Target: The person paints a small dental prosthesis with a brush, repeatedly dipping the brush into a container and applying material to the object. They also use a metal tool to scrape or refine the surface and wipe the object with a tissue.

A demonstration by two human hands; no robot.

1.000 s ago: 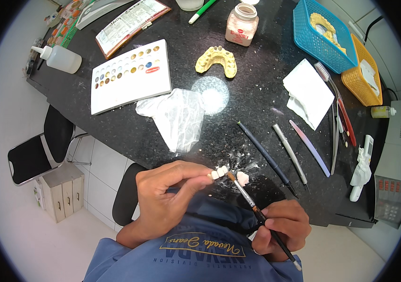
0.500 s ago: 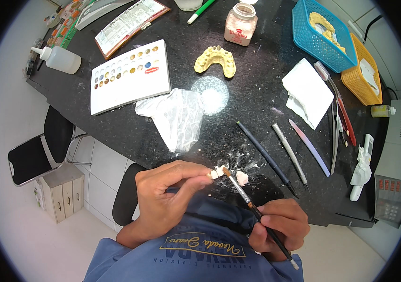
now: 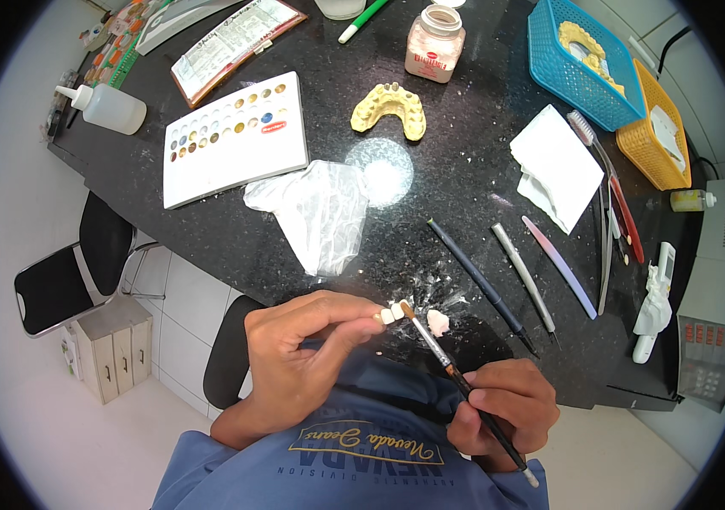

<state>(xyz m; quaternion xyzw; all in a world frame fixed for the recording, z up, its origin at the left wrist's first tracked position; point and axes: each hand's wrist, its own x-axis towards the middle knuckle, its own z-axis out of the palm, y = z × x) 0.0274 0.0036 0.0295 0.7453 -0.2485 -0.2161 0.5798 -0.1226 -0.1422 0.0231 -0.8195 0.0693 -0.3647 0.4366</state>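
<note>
Between the thumb and forefinger of my left hand [image 3: 307, 357] is a small dental bridge [image 3: 391, 314] of white teeth, pinched at its left end. My right hand [image 3: 507, 406] grips a thin brush [image 3: 443, 357] with a dark handle and a metal collar. Its brown bristles touch the right end of the bridge. Just right of the bristles, a pinkish-white lump [image 3: 438, 323] lies on the black table amid scattered white powder. A yellow dental cast [image 3: 389, 110] in a horseshoe shape sits farther back.
A white palette [image 3: 235, 144] with coloured wells lies left, beside a crumpled clear plastic bag [image 3: 315, 217]. Dark, silver and lilac slim tools [image 3: 560, 268] lie to the right near a white tissue [image 3: 556, 170]. A powder jar [image 3: 435, 44] and blue basket [image 3: 588, 64] stand behind.
The brush and my right hand have shifted very slightly to the left, its bristles still at the bridge. My left hand stays in place.
</note>
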